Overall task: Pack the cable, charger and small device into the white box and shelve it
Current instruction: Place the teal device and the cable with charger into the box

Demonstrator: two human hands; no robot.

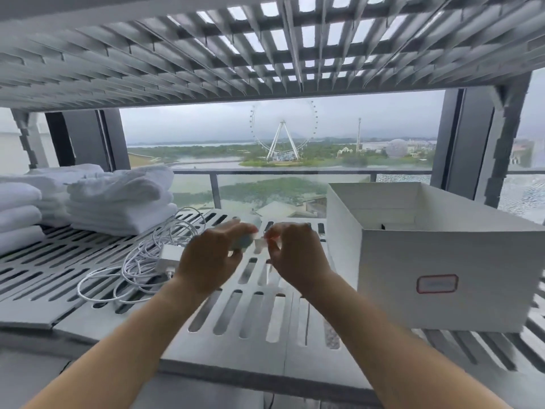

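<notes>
The left hand [211, 258] was curled around a small pale device [246, 239], which was held above the slotted shelf [259, 314]; its long axis appeared to run near-left to far-right, though blur hid the detail. The right hand [295, 255] was pinched on a small piece at the device's right end; what it was could not be told. Just left of the hands the white charger [170, 256] lay on the shelf amid the loosely coiled cable [129, 270]. To the right the open white box [436, 255] stood. Folded towels [118, 199] were stacked far left.
</notes>
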